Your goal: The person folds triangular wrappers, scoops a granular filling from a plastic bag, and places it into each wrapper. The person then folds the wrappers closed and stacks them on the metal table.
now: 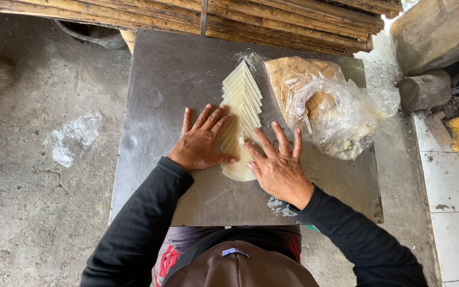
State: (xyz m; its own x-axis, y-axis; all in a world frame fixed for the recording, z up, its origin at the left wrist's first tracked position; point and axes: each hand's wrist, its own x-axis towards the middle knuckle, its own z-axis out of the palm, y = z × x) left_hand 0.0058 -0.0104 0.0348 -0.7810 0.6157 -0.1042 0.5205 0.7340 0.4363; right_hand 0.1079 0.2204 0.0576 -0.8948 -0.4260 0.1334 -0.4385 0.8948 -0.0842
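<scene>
Pale dough wrappers [241, 109] fanned in an overlapping row mid-table, toward the far edge of steel table [155, 79]; left hand [200, 142] and right hand [277, 165] flat, fingers spread, pinning the near end; crumb bag [320, 103] beside

Table [176, 79]: dull brushed metal, centre frame.
Wrappers [243, 101]: smooth matt dough.
Bag [341, 111]: glossy clear plastic.
Poles [272, 18]: rough bamboo, top.
Floor [33, 202]: rough concrete.

Rough grey concrete floor [33, 202], stained, with a crumpled plastic scrap [73, 139] lying on it. White tiled strip [452, 186] along one side. Steel-topped table [181, 79] stands against stacked bamboo poles [272, 18]. Even daylight throughout.
</scene>
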